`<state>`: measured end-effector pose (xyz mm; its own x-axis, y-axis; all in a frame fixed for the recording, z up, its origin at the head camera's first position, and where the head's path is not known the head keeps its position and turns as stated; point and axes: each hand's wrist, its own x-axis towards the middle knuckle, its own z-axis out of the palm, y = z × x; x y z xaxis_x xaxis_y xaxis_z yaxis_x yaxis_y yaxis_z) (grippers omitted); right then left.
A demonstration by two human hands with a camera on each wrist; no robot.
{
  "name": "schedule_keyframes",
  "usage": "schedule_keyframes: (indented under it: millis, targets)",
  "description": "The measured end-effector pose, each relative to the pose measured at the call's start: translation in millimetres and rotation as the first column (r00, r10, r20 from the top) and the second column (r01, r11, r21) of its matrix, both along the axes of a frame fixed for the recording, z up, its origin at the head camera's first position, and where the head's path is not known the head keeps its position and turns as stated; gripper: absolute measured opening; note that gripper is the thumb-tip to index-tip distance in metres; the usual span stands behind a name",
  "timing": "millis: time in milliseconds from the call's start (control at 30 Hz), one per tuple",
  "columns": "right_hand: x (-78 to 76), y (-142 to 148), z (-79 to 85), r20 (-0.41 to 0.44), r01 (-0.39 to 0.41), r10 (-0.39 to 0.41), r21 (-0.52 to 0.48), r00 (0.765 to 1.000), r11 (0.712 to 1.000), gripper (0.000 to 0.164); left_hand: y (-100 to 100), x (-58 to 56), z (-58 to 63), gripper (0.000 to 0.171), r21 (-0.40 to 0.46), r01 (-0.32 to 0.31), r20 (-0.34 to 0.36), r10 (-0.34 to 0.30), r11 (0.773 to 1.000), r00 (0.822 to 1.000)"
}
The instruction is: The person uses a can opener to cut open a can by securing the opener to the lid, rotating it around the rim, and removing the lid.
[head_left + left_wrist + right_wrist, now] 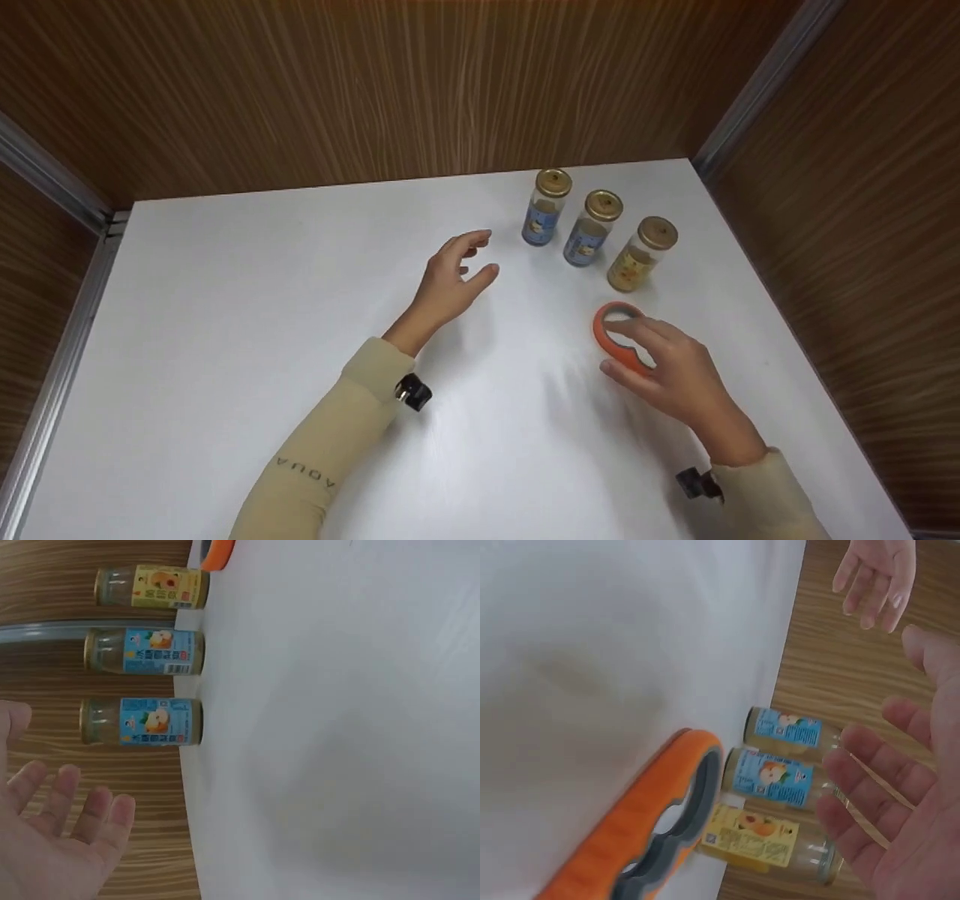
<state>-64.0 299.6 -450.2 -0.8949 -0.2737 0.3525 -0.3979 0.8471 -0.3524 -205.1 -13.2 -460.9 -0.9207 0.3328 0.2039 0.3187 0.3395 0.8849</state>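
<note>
An orange jar opener (pixel 616 349) with a grey inner edge lies on the white table, partly hidden by my right hand (pixel 670 367) in the head view. That hand hovers over the opener (pixel 641 821) with thumb and fingers spread; in the right wrist view its fingers (pixel 877 795) are apart from it. My left hand (pixel 450 281) is held above the table, loosely bent and holding nothing, left of the jars. Three upright glass jars with gold lids stand at the back right: two blue-labelled jars (pixel 541 221) (pixel 586 238) and a yellow-labelled jar (pixel 632 266), nearest the opener.
Wood-grain panels (pixel 375 90) rise behind the white table (pixel 262 285) and along its sides. Metal strips (pixel 772 82) run up the corners. A small black camera (pixel 413 391) sits at the left wrist and another (pixel 699 484) at the right.
</note>
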Motion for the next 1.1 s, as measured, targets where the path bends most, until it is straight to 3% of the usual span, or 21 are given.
schedule_keyframes:
  millis: [167,300,533,767,933,1100]
  targets:
    - [24.4,6.9,-13.9,-0.001,0.012,-0.012,-0.042,1.0,0.999,0.05,24.5,-19.1,-0.1,0.058,-0.024,0.012,0.064,-0.011,1.0,0.998]
    - [34.1,11.2,-20.2,0.017,0.016,-0.015,-0.06,1.0,0.998,0.049,38.0,-28.4,2.5,0.062,-0.084,0.011,0.07,-0.006,0.996,0.998]
    - [49.0,20.5,-28.3,0.052,0.106,-0.102,-0.077,0.993,0.991,0.05,64.6,-44.0,5.3,0.082,-0.183,0.08,0.11,-0.061,0.98,0.992]
    - [58.1,22.7,-26.0,0.046,0.178,-0.174,-0.084,0.984,0.98,0.049,91.5,-58.6,4.7,0.09,-0.052,0.014,0.246,-0.001,0.999,0.969]
    - [61.9,26.3,-25.0,0.05,0.198,-0.194,-0.097,0.98,0.975,0.049,98.9,-66.2,7.5,0.093,-0.036,-0.024,0.284,0.033,0.999,0.958]
    - [63.3,28.9,-22.9,0.043,0.21,-0.207,-0.1,0.977,0.972,0.049,103.7,-68.8,10.4,0.098,-0.011,-0.015,0.324,0.018,1.0,0.946]
